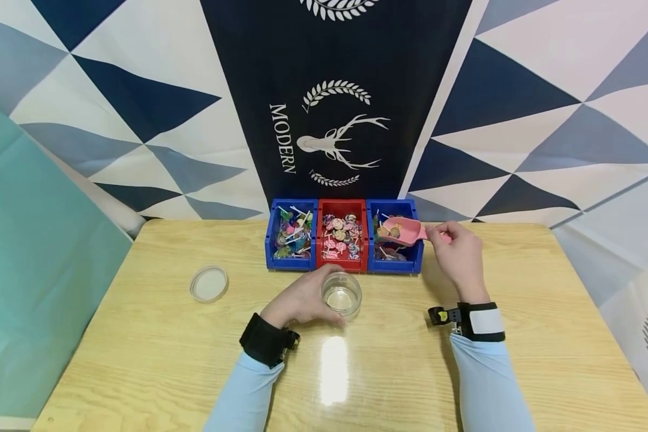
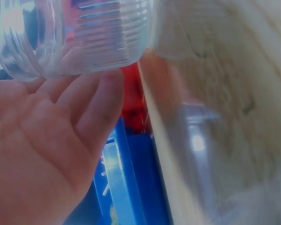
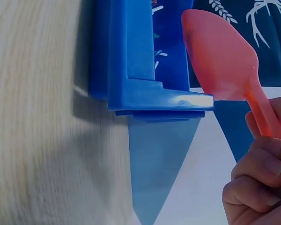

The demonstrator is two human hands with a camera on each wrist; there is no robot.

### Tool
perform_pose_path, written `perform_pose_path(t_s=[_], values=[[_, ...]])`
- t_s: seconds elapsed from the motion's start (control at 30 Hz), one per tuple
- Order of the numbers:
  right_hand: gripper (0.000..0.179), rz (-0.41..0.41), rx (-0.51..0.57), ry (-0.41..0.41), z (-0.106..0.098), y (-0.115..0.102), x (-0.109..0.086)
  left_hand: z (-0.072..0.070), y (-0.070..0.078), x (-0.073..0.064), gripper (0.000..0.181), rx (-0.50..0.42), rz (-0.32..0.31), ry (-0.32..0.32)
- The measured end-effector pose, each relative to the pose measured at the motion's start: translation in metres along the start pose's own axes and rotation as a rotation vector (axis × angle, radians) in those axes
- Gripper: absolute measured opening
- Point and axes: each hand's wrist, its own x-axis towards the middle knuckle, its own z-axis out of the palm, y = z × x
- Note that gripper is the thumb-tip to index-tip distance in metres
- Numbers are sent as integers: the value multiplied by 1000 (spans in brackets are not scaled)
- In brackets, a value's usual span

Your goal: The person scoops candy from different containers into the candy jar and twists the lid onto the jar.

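Note:
My right hand (image 1: 461, 258) grips the handle of a pink scoop (image 1: 410, 233), which is held over the right blue bin (image 1: 414, 264). Some wrapped lollipops (image 1: 393, 231) lie in the scoop's bowl. In the right wrist view, the fingers (image 3: 255, 180) curl round the handle and the scoop (image 3: 220, 56) is above the bin's rim. On the table, a clear jar (image 1: 351, 300) with no lid stands in front of the bins. My left hand (image 1: 305, 297) holds it from the left side, thumb and fingers around it. The ribbed jar wall (image 2: 107, 33) shows in the left wrist view.
The red bin (image 1: 341, 264) and left blue bin (image 1: 291, 263) stand joined to the right one along the back, each with lollipops inside. A round whitish lid (image 1: 209, 284) lies on the wooden table (image 1: 156, 348) to the left. A patterned wall covering (image 1: 335, 180) rises behind the bins.

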Motion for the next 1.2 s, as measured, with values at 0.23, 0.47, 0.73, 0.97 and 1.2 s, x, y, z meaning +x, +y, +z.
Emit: perform_pose_path(t_s=[0.23, 0.47, 0.73, 0.97, 1.2], values=[[42, 107, 102, -54, -7, -2, 0, 0, 2, 0, 102, -5, -22, 2], [27, 52, 267, -201, -11, -6, 0, 1, -2, 3, 101, -29, -5, 8], [26, -56, 260, -473, -16, -27, -6, -1, -4, 6, 101, -38, 34, 3], [18, -146, 175, -576, -15, -42, -13, -1, -4, 7, 100, -20, 43, 2], [20, -201, 108, -613, -10, -49, -16, 0, -4, 8, 102, -19, 25, -13]])
